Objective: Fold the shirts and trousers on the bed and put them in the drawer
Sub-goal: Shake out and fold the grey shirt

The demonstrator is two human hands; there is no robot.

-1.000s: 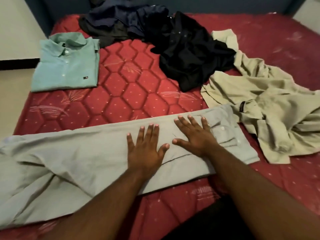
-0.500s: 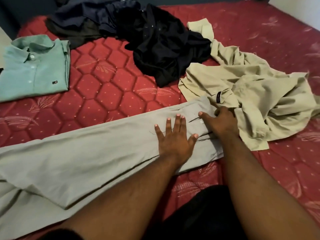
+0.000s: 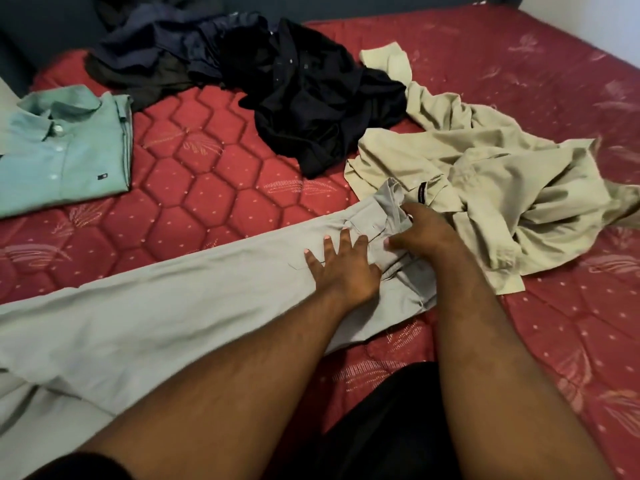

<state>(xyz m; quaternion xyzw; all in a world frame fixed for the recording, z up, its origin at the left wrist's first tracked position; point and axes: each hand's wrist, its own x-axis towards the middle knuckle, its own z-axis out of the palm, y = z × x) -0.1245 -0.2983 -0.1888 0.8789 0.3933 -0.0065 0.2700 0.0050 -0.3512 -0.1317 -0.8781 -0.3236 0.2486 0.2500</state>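
I see grey trousers point(image 3: 166, 306) flat across the red mattress point(image 3: 214, 199), waistband end bunched. My left hand point(image 3: 341, 268) presses them, fingers spread. My right hand point(image 3: 420, 233) grips the lifted waistband. Dark tag on the beige shirt point(image 3: 491, 174), unreadable; small logo on the folded green shirt point(image 3: 69, 154), also unreadable.

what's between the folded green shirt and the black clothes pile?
In the head view, only bare red mattress lies between the green shirt and the black clothes pile.
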